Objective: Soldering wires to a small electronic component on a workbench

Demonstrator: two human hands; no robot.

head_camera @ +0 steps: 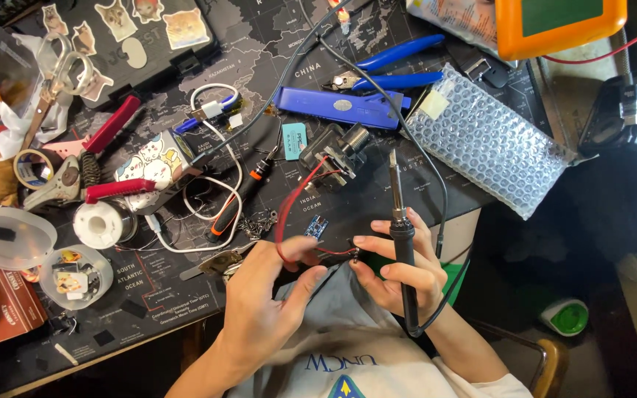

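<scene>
We hold the red wire [289, 214] pinched in our left hand [263, 295]; our right hand [399, 276] grips the soldering iron [401, 236]. Beyond the wire lies the small blue board [315, 226], seemingly not yet soldered.

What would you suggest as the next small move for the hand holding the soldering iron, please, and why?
Probably tilt the iron's tip down toward the wires. The right hand holds the soldering iron with its tip pointing up and away, while the left hand pinches the red wire beside the small blue board, apart from the tip.
</scene>
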